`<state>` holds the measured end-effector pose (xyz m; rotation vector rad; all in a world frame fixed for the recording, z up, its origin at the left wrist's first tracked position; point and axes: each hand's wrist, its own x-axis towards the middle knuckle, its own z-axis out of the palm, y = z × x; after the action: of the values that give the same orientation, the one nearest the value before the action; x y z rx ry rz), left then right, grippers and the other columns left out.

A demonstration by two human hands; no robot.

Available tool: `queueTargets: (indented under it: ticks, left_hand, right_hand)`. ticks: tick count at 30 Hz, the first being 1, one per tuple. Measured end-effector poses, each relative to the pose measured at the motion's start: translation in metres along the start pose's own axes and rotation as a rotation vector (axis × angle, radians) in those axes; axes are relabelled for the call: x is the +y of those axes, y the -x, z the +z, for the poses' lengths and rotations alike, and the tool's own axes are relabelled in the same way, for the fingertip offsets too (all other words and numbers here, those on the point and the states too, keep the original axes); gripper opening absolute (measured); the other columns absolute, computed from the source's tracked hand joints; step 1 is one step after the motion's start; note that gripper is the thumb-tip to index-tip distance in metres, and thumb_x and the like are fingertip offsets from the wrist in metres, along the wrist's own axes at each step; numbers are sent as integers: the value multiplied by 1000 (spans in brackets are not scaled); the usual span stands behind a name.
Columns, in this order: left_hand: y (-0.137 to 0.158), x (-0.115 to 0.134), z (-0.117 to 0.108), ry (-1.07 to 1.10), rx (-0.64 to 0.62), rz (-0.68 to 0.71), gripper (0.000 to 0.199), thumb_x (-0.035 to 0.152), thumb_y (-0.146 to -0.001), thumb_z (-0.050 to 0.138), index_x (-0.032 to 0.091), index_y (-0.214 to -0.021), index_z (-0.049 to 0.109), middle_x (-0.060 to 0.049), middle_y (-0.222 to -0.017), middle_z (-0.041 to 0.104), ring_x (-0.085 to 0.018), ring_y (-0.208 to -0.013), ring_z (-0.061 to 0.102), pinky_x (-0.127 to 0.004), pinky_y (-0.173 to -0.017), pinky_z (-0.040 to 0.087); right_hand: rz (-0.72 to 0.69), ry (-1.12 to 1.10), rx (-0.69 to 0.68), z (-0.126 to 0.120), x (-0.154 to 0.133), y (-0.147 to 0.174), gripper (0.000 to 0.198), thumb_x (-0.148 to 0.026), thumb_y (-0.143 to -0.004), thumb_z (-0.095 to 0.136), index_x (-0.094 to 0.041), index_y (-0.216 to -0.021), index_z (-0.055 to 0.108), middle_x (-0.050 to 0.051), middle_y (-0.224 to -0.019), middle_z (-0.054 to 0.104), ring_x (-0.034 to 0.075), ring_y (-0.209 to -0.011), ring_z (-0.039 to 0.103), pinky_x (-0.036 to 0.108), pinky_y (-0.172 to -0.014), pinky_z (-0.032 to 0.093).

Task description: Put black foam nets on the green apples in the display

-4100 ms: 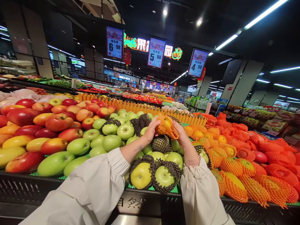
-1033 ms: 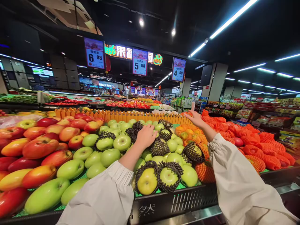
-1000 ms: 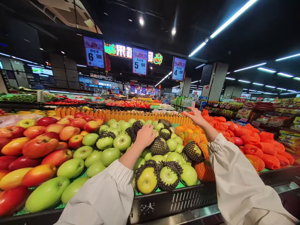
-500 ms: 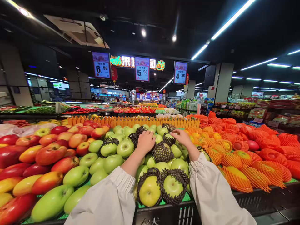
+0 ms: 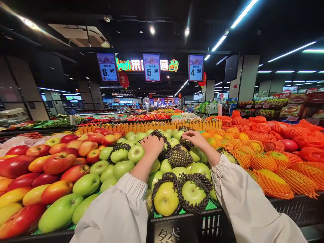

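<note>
Left apple (image 5: 166,145), in a black net, sits mid-heap among green apples (image 5: 136,153), just right of the left hand (image 5: 152,144) and partly hidden by it. Right apple (image 5: 186,144), also black-netted, is by the right hand's (image 5: 196,139) fingers. Middle apple (image 5: 180,157), mostly wrapped, lies between them, nearer the camera.

Left hand: palm down, fingers close together, curled; tips hidden, can't tell if clamped on anything. Right hand: fingers bent inward, close together; contact with right apple unclear, can't tell if anything's pinched.

Handling, judged: apples firm, modest weight, likely to bruise if dropped; bare skin probably slick. Nets look soft and stretchy, better grip, but may slip off the fruit. Best hold: round the sides at the widest part, light squeeze, not by net edge alone.

Further out: 2 front apples (image 5: 165,199), netted, at the edge of the black crate (image 5: 187,224). Red fruit (image 5: 59,163) left; orange-netted fruit (image 5: 273,184) right, red-netted fruit (image 5: 307,153) beyond. Orange fence (image 5: 141,128) behind, 3 price screens (image 5: 152,68) overhead.
</note>
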<state>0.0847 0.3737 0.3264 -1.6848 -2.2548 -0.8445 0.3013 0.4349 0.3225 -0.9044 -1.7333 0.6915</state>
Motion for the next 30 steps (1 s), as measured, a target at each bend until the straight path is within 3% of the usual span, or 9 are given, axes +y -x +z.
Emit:
queueTargets:
  ticks: [4,6,8,12,14,17,21,25,30]
  left_hand:
    - [2,5,-7,162,207,106,46,33,-94,42,6,-122,66,-23,-135,62,-38,-134,51,-56,-114,38]
    - [2,7,-7,290,235,204,46,31,-94,45,9,-129,62,-20,-141,59,-36,-135,52,-54,-115,41]
    - [4,9,-7,417,192,376,46,30,-94,48,12,-134,60,-17,-149,55,-32,-138,52,-50,-117,42]
    - [10,12,-3,521,-43,726,47,29,-94,49,18,-139,59,-12,-157,49,-27,-144,48,-45,-121,40]
    - [12,14,0,492,-102,717,51,30,-94,50,17,-143,55,-14,-159,45,-29,-146,46,-47,-121,40]
    - [10,14,3,461,-75,567,57,32,-94,51,12,-147,48,-18,-161,40,-33,-143,48,-52,-118,43]
    - [5,12,6,510,-33,486,58,30,-93,54,14,-147,45,-17,-160,39,-33,-136,54,-53,-113,48]
    - [4,12,7,530,7,493,58,25,-91,56,14,-148,48,-17,-160,40,-31,-133,56,-49,-112,50]
    - [4,11,2,530,104,429,49,23,-90,59,13,-138,61,-16,-151,53,-28,-119,65,-46,-106,54]
  right_hand:
    - [-44,-62,39,6,-6,0,24,-40,-75,74,-18,-87,75,10,-98,77,24,-94,69,44,-94,53]
    - [-74,-86,9,12,-9,0,25,-39,-76,74,-19,-90,74,9,-101,77,24,-98,70,43,-97,53]
    - [-119,-144,-43,18,-9,0,35,-41,-75,74,-19,-102,72,9,-109,76,24,-103,69,42,-101,52]
    - [-224,-229,-43,18,-6,-1,66,-48,-75,76,-24,-133,56,9,-134,67,25,-123,62,42,-111,46]
    - [-222,-184,16,14,-3,-2,65,-48,-72,79,-22,-128,60,10,-130,67,26,-123,61,44,-112,44]
    - [-184,-195,53,8,-1,-4,52,-42,-62,83,-18,-105,66,10,-112,71,25,-108,65,44,-104,48]
    - [10,-281,64,6,-2,-2,69,-34,-51,90,-20,-111,61,0,-84,69,20,-85,65,38,-84,53]
    - [208,-269,-44,7,-5,4,53,-35,-54,92,-18,-99,69,4,-89,73,16,-78,63,29,-70,50]
    - [210,-571,-136,7,-14,9,41,-28,-50,95,-18,-84,75,3,-88,77,14,-80,68,26,-76,54]
